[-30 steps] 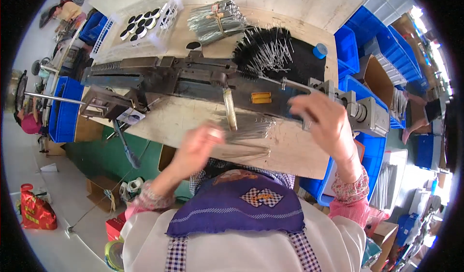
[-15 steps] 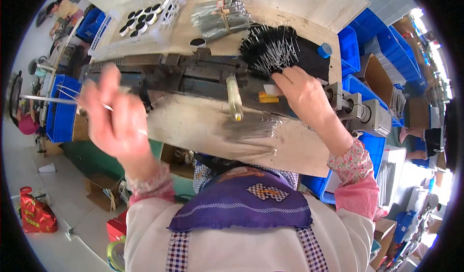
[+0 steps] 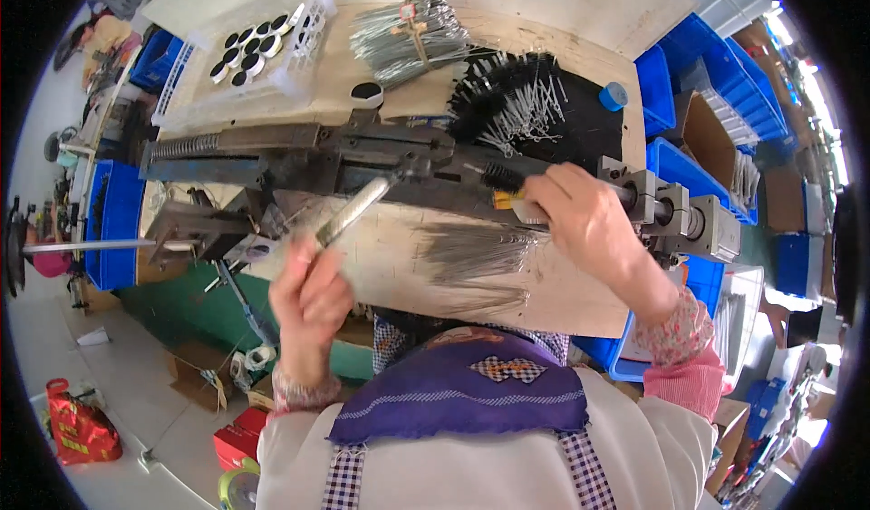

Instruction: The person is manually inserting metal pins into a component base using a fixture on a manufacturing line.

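Observation:
My right hand (image 3: 580, 211) pinches a small black wire brush (image 3: 503, 177) by one end, above the right part of a long dark metal jig (image 3: 299, 161). The brush's bare wire tip points left toward the jig's middle. My left hand (image 3: 313, 297), blurred, is closed at the lower end of a pale lever handle (image 3: 355, 209) that slants from the jig. Beyond my right hand lies a heap of black brushes with looped silver wire stems (image 3: 526, 111). Loose thin wires (image 3: 480, 254) lie on the bench in front of the jig. A yellow piece (image 3: 506, 200) sits beside my right fingers.
A clear plastic basket (image 3: 299, 75) holds several black-and-white round pieces; a similar piece (image 3: 366, 95) stands outside it. A tied bundle of wires (image 3: 412, 43) lies at the back. A blue cap (image 3: 613, 97) sits far right. Metal clamp blocks (image 3: 698, 224) stick out at the bench's right edge.
My left hand came from the left onto the lever handle, which swung to the left. My right hand drew back from the heap toward the jig with a brush.

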`<move>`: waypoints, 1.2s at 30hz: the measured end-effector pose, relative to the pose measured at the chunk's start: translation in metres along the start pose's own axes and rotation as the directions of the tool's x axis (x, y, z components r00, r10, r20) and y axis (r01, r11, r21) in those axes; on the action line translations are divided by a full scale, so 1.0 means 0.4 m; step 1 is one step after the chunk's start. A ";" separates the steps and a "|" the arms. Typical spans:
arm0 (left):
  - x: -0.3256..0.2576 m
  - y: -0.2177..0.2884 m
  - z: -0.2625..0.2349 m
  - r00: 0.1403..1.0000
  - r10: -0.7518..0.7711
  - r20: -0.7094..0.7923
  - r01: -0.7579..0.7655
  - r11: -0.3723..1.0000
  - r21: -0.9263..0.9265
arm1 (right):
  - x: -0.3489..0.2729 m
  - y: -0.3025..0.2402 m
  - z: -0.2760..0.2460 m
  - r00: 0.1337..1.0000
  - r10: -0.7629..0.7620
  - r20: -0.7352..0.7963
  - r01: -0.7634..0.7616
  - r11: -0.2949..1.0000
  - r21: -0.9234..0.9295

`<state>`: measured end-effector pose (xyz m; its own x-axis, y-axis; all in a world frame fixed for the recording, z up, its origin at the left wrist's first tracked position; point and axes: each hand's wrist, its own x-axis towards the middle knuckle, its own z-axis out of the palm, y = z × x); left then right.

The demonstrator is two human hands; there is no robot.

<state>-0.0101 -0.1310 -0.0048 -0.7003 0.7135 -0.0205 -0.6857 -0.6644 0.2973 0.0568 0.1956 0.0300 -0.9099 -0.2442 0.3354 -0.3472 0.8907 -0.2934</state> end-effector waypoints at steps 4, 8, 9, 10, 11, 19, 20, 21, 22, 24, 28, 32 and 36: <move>-0.011 -0.059 0.057 0.984 -0.091 0.155 -0.109 0.385 0.916 | 0.060 0.069 0.029 0.998 0.051 0.024 -0.047 0.989 -0.137; 0.198 -0.218 0.100 0.940 -0.333 0.074 -0.163 -0.247 0.955 | 0.182 0.168 0.070 0.892 0.293 0.344 -0.167 0.921 -0.353; 0.246 -0.249 0.074 0.950 -0.282 0.135 -0.209 -0.248 0.946 | 0.162 0.180 0.051 0.966 0.174 0.190 -0.121 0.958 -0.262; 0.291 -0.280 0.057 0.952 -0.231 0.200 -0.256 -0.242 0.936 | 0.132 0.195 0.021 0.998 0.061 0.028 -0.055 0.981 -0.184; 0.324 -0.278 0.062 0.963 -0.240 0.123 -0.187 -0.266 0.946 | 0.105 0.175 -0.014 0.998 0.040 0.045 -0.031 0.982 -0.184; 0.405 -0.216 0.115 0.964 -0.185 0.193 -0.267 -0.697 0.666 | 0.041 0.119 -0.011 0.984 -0.176 -0.024 0.177 0.978 0.109; 0.394 -0.198 0.125 0.889 -0.237 0.391 -0.411 -0.790 0.454 | 0.039 0.127 0.005 0.985 -0.160 -0.059 0.166 0.979 0.120; 0.378 -0.179 0.137 0.775 -0.329 0.540 -0.495 -0.847 0.194 | 0.038 0.116 0.022 0.985 -0.144 -0.098 0.157 0.978 0.139; 0.363 -0.168 0.160 0.763 -0.316 0.564 -0.460 -0.878 0.130 | 0.038 0.102 0.022 0.982 -0.118 -0.147 0.145 0.972 0.186; 0.355 -0.143 0.159 0.723 -0.258 0.641 -0.409 -0.908 0.096 | 0.058 0.091 0.040 0.972 -0.096 -0.215 0.147 0.960 0.236; 0.273 -0.146 0.105 0.433 0.196 0.880 -0.342 -0.867 0.362 | 0.090 0.057 0.055 0.969 -0.042 -0.244 0.118 0.944 0.308; 0.131 -0.285 -0.021 0.936 0.202 -0.288 0.163 0.476 0.864 | 0.138 0.070 0.121 0.985 0.016 -0.173 0.047 0.932 0.359; 0.200 -0.132 -0.034 0.966 -0.254 0.050 0.252 0.879 -0.404 | 0.135 0.065 0.087 0.992 0.115 -0.059 -0.081 0.907 0.413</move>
<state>-0.0324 -0.0419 -0.0349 -0.4922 0.8692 -0.0473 -0.8597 -0.4939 -0.1299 -0.0093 0.1923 0.0092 -0.9288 -0.1166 0.3517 -0.3352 0.6690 -0.6634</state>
